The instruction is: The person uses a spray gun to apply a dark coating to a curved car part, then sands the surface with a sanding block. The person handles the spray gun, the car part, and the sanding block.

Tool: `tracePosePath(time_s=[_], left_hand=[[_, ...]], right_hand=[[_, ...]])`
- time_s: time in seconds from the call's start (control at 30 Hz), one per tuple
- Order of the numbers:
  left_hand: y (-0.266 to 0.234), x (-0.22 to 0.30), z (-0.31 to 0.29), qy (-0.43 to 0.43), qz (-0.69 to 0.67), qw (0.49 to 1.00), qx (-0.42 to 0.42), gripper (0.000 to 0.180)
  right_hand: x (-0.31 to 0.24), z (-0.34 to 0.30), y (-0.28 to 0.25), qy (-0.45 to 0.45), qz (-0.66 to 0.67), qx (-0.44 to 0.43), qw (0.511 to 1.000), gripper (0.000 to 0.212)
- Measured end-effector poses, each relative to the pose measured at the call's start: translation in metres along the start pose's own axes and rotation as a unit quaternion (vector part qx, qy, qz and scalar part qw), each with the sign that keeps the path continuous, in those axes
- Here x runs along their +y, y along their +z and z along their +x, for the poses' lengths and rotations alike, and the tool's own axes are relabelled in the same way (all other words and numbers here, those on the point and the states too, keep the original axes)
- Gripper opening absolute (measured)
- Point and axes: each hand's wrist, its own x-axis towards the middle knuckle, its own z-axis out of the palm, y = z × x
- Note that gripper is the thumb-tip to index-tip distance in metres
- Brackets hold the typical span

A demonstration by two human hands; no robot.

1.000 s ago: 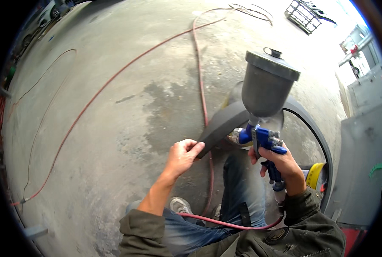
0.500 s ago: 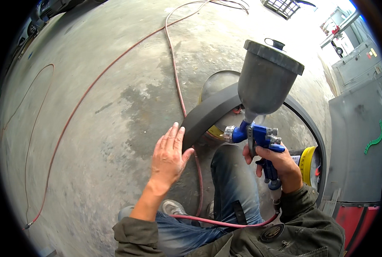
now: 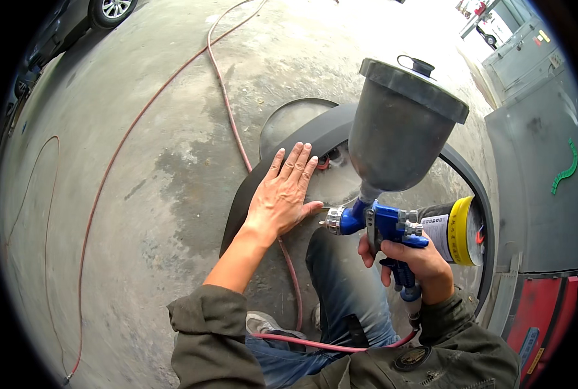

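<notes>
My left hand [image 3: 281,194] lies with its fingers stretched out over a dark, arched wheel-arch trim [image 3: 331,133]. The trim's left end curves down past my wrist, and its far side passes behind the gun's cup. In my right hand [image 3: 425,264] is a blue spray gun [image 3: 386,222], with my fingers wrapped around the grip and trigger. A grey, lidded paint cup [image 3: 402,126] stands on top of the gun. The silver nozzle [image 3: 334,221] points left, close to my left thumb. A red air hose [image 3: 315,342] runs from the grip across my legs.
A tub with a yellow rim [image 3: 462,230] lies on its side within the arch. Behind the trim is a round container [image 3: 285,126]. Another red hose [image 3: 230,117] crosses the concrete floor. Grey panels [image 3: 529,194] stand at right; a car wheel [image 3: 115,8] shows at far left.
My left hand has moved forward and right along the trim, away from its left end. More of that end now shows. The view has shifted; my right hand keeps its hold on the spray gun.
</notes>
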Motion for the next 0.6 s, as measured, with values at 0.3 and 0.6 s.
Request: tracePosePath(time_s=[0.3, 0.6], left_hand=[[-0.028, 0.004, -0.097, -0.039, 0.004, 0.995, -0.090, 0.093], [-0.055, 0.030, -0.185, -0.093, 0.004, 0.986, -0.138, 0.087]], right_hand=[[0.002, 0.010, -0.004, 0.017, 0.023, -0.010, 1.000, 0.041], [0.002, 0.019, 0.004, 0.020, 0.010, -0.036, 0.999, 0.039]])
